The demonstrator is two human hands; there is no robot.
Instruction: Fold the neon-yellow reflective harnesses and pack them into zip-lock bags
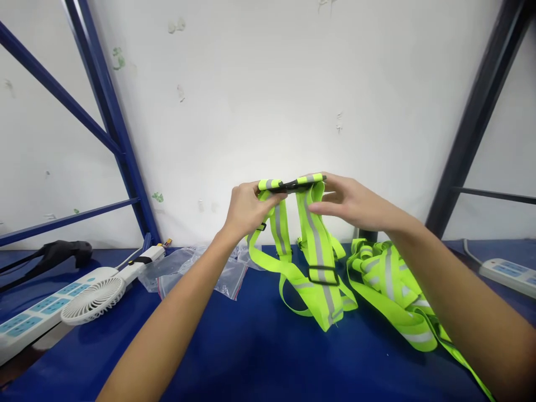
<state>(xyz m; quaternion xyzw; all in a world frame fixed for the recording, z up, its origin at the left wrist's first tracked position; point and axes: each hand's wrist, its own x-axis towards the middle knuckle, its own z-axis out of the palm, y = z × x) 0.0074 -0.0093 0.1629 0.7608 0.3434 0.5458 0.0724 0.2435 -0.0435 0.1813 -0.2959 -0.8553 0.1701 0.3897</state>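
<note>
A neon yellow-green reflective harness (317, 240) with grey stripes hangs between my two hands above the blue table. My left hand (250, 207) is closed on its upper left end, thumb below the black buckle (290, 185). At the upper right end, my right hand (349, 202) grips the strap, with its thumb against the front of the webbing. Lower down, a black slider (323, 275) sits on the strap, and the looped lower straps hang close over the tabletop. Beside my right forearm lies a heap of similar reflective straps (387, 276), partly hidden by that arm.
Clear plastic bags (230, 279) lie behind my left forearm. To the left are a white handheld fan (94, 301), a white power strip (46, 307) and a black object with straps (62, 254). Another power strip (508, 273) is at right. Blue posts (113, 123) stand before the wall.
</note>
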